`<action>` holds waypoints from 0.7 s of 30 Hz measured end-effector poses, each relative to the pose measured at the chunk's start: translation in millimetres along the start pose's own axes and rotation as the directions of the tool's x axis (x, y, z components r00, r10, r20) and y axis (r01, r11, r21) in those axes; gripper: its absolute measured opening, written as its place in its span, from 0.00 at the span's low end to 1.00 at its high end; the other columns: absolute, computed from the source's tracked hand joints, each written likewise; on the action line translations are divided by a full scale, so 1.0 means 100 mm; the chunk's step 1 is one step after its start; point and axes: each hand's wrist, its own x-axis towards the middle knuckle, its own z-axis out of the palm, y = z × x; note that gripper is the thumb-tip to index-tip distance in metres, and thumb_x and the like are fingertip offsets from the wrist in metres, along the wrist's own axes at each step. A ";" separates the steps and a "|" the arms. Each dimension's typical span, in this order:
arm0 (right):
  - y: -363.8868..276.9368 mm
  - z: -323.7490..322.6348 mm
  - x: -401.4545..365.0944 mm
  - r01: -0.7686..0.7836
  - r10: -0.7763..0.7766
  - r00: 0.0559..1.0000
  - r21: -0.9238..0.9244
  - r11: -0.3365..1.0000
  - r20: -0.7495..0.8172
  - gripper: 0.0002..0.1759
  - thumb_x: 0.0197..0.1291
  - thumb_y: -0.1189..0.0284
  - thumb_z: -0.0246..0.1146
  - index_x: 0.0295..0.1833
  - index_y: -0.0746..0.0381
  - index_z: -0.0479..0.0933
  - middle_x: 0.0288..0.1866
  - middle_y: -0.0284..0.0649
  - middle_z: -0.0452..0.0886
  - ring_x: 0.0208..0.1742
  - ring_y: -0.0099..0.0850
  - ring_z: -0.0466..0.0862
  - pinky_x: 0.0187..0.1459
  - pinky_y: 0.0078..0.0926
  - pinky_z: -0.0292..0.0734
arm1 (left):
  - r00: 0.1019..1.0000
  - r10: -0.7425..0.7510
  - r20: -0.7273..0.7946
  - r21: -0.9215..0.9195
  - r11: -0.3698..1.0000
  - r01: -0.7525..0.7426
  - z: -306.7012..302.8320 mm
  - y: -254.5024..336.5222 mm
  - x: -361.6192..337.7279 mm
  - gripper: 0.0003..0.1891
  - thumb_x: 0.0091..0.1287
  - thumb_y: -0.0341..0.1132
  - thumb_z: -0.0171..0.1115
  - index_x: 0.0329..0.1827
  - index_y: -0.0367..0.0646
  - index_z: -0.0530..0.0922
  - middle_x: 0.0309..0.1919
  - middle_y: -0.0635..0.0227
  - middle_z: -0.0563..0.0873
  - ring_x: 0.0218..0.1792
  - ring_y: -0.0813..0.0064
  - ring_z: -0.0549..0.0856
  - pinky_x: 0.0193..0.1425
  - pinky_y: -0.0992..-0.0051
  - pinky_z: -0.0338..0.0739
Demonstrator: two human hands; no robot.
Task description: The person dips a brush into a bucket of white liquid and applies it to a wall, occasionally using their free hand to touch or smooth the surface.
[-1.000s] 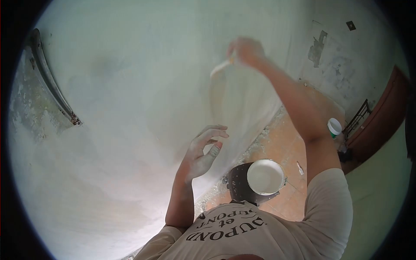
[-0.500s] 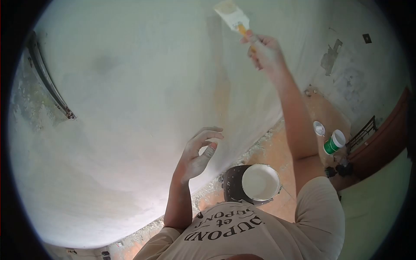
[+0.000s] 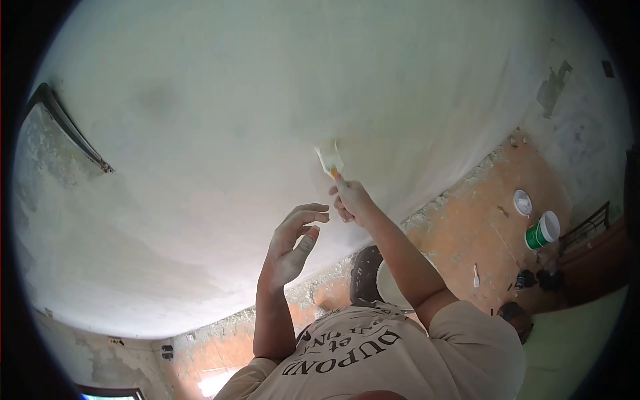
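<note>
My right hand (image 3: 353, 202) is closed round the handle of a wide white brush (image 3: 329, 159), whose bristles touch the pale wall (image 3: 200, 133) near the middle of the view. To its left, my left hand (image 3: 292, 245) is raised close to the wall with its fingers apart and bent, holding nothing. Whitish dust or paint coats the fingers of both hands. Below my right forearm, a bucket (image 3: 393, 287) with pale contents is partly hidden by the arm, beside a dark round object (image 3: 365, 272).
On the orange floor (image 3: 460, 233) to the right are a green and white bucket (image 3: 543, 231), a white lid (image 3: 523, 203) and a small white tool (image 3: 476, 276). A dark curved frame (image 3: 73, 130) is at the left.
My right hand has come down and to the left with the brush, from high on the wall to near my left hand. My forearm now covers part of the bucket.
</note>
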 end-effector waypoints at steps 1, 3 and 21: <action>0.05 -0.07 -0.04 -0.086 0.086 0.996 0.003 0.996 0.010 0.27 0.74 0.48 0.47 0.41 0.63 0.69 0.14 0.31 0.64 0.07 0.21 0.59 0.11 0.24 0.53 | 1.000 -0.009 -0.011 0.008 1.000 0.009 0.04 0.00 -0.02 0.14 0.72 0.37 0.56 0.53 0.37 0.78 0.60 0.57 0.77 0.60 0.66 0.77 0.61 0.66 0.71; 0.07 -0.23 -0.11 -0.190 0.190 0.981 0.024 0.981 0.031 0.23 0.74 0.52 0.48 0.45 0.65 0.68 0.16 0.32 0.65 0.08 0.22 0.59 0.12 0.25 0.52 | 0.999 -0.034 -0.024 0.011 0.999 0.035 0.12 -0.01 -0.05 0.14 0.72 0.37 0.56 0.53 0.38 0.78 0.60 0.58 0.77 0.60 0.66 0.77 0.61 0.66 0.71; -2.91 -0.14 -0.83 0.447 -0.509 0.838 -0.784 0.431 0.198 0.14 0.67 0.69 0.55 0.48 0.68 0.78 0.18 0.33 0.76 0.11 0.25 0.69 0.17 0.25 0.66 | 0.996 0.018 -0.087 0.149 0.989 -0.005 0.73 0.28 -0.12 0.12 0.72 0.33 0.54 0.52 0.37 0.79 0.59 0.57 0.78 0.59 0.67 0.77 0.59 0.67 0.72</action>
